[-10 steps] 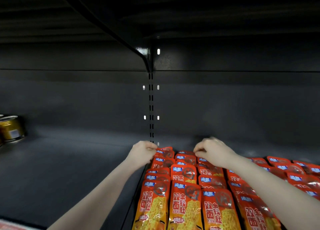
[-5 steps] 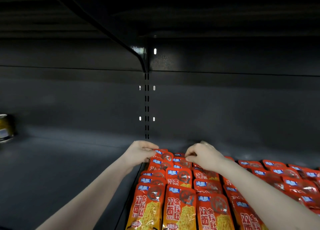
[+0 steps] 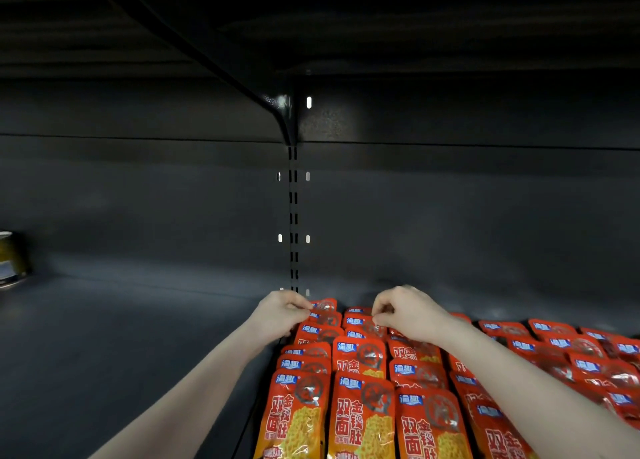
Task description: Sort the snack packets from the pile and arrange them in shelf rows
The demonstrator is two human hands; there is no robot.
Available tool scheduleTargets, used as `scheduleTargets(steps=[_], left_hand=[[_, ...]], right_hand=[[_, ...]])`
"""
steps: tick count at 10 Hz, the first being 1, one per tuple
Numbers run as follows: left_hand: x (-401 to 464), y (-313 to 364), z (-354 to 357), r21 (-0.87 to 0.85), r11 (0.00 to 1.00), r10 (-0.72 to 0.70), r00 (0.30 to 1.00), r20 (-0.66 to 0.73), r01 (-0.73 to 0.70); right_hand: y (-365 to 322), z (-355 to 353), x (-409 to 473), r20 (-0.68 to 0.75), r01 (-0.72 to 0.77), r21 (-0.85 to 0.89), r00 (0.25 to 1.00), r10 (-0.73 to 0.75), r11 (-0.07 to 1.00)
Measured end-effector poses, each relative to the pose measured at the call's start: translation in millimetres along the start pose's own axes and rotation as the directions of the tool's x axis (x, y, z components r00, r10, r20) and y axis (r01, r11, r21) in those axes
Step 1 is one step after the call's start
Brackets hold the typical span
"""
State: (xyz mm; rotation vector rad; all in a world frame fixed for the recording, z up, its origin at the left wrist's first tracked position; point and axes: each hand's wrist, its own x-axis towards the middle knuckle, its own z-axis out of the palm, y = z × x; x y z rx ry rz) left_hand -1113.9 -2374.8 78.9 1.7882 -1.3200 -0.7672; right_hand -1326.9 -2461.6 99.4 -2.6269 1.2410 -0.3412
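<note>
Red and orange snack packets [image 3: 360, 420] lie overlapped in rows on a dark shelf [image 3: 138, 354], running from the near edge toward the back wall. My left hand [image 3: 280, 315] pinches the top edge of the rearmost packet [image 3: 325, 308] in the leftmost row. My right hand [image 3: 408, 315] has its fingers curled and pinches the top of a rear packet [image 3: 360, 321] in the middle row. More packets [image 3: 588, 358] lie in looser rows to the right of my right forearm.
A yellow tin can [image 3: 10, 259] stands at the far left of the shelf. A slotted upright [image 3: 293, 216] and bracket [image 3: 282, 112] sit at the back wall, with the upper shelf close overhead. Bare shelf spreads left of the packets.
Both hands stay at the back of the rows; my right hand has drawn slightly inward, its fingers closing on a rear packet. The view has shifted a little, so the can sits nearer the left edge.
</note>
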Motion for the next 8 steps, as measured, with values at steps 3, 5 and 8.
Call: scheduleTargets(steps=[3,5,8], left_hand=[[3.9,-4.2,2.8,-0.012,1.000,0.010,0.997,-0.072,-0.011],[6.6,-8.1,4.7,-0.025,0.999,0.019,0.995,-0.099,-0.021],[5.5,-5.5,4.9,0.034,0.997,0.072,0.978,-0.194,-0.067]], right_hand=[[2.7,3.5,3.4,-0.064,-0.046,-0.090,0.997,0.040,0.995],[0.9,11.3,4.7,-0.107,-0.040,-0.236,0.994,0.015,0.971],[9.0,-3.3,-7.9,-0.181,-0.072,-0.157,0.983,0.043,0.985]])
